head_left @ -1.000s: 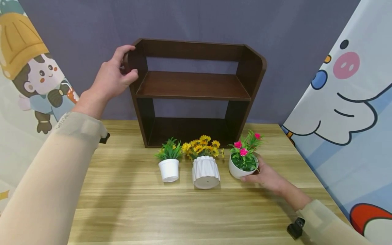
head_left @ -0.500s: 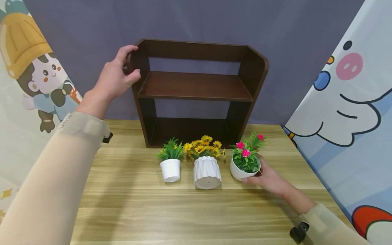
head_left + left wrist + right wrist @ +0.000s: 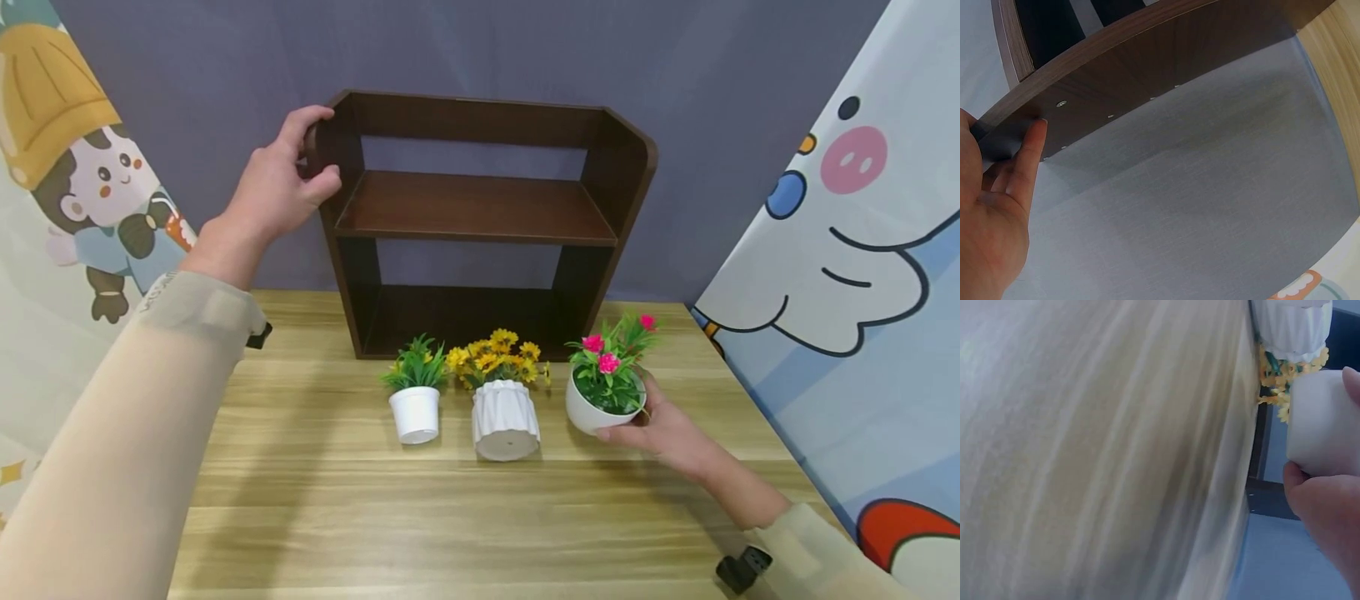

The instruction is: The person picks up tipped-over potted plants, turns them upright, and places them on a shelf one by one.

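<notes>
While your left hand (image 3: pixel 273 187), fingers half-bent, grips the brown two-tier shelf (image 3: pixel 480 207), presumably for steadiness, your right hand (image 3: pixel 671 435), fingers curled, clasps the pink-flowered white pot (image 3: pixel 585 412).

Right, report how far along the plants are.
Done: apparently nothing; the shelf holds no plant. In hand: right hand holds the pink-flowered pot, left hand grips the shelf. Remaining, probably: yellow-flowered pot and green-leaved pot, on the table.

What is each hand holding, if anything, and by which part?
The right hand holds the white pot of pink flowers by its right side; the left hand grips the brown two-tier shelf by its left side panel, near the top.
</notes>
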Action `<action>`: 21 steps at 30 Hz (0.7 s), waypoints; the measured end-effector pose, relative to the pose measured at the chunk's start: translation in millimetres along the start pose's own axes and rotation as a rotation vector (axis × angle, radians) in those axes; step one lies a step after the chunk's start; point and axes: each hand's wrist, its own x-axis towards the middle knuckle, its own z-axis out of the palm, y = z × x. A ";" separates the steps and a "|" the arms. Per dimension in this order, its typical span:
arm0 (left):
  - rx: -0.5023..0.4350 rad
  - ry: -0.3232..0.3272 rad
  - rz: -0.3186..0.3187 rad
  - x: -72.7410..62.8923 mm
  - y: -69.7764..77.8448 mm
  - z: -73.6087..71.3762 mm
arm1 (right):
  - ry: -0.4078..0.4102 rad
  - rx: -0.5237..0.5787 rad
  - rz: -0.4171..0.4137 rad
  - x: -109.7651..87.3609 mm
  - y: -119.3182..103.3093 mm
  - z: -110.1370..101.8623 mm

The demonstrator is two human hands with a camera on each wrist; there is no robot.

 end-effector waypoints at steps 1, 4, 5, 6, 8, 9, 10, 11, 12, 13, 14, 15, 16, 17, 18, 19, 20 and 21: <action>0.002 0.000 0.000 -0.1 0.2 0.0 | 0.001 0.004 -0.006 -0.7 -1.8 -0.3; 0.005 0.002 0.003 -0.6 0.9 0.1 | 0.006 0.004 -0.020 -2.6 -7.1 -0.8; 0.008 0.002 0.005 -0.7 1.0 0.2 | 0.008 0.003 -0.023 -3.2 -9.1 -0.8; 0.009 0.002 0.006 -0.8 1.2 0.3 | 0.012 0.000 -0.027 -3.8 -11.1 -0.7; 0.007 0.003 0.006 -0.7 1.4 0.4 | 0.020 -0.002 -0.036 -5.1 -16.0 -0.1; 0.007 0.005 0.005 -0.7 1.4 0.4 | 0.024 -0.003 -0.041 -5.7 -19.0 0.4; 0.007 0.005 0.004 -0.6 1.3 0.4 | 0.028 -0.005 -0.045 -6.4 -22.3 1.1; 0.008 0.006 0.003 -0.5 1.2 0.3 | 0.032 -0.008 -0.053 -6.9 -25.8 1.7; 0.008 0.006 0.002 -0.4 1.0 0.2 | 0.037 -0.010 -0.066 -7.3 -29.2 2.6; 0.009 0.007 0.000 -0.2 0.9 0.1 | 0.040 -0.007 -0.073 -7.8 -32.9 3.5; 0.009 0.007 -0.001 0.0 0.6 0.1 | 0.044 -0.010 -0.076 -8.2 -36.5 4.3; 0.011 0.008 0.000 0.2 0.3 0.0 | 0.049 -0.012 -0.082 -8.5 -39.9 5.2; 0.011 0.008 0.000 0.4 0.3 0.0 | 0.054 -0.011 -0.090 -8.7 -43.0 6.0; 0.010 0.008 -0.001 0.6 0.4 -0.1 | 0.059 -0.009 -0.101 -8.8 -45.9 6.8; 0.009 0.007 -0.001 0.7 0.3 0.0 | 0.064 -0.007 -0.110 -8.6 -48.7 7.5; 0.008 0.007 -0.002 0.8 0.3 -0.1 | 0.070 -0.003 -0.114 -8.6 -51.6 8.0; 0.008 0.007 -0.001 0.7 0.4 0.0 | 0.076 -0.001 -0.124 -8.3 -54.4 8.3; 0.009 0.007 0.001 0.6 0.5 0.1 | 0.081 0.003 -0.136 -8.1 -57.4 8.6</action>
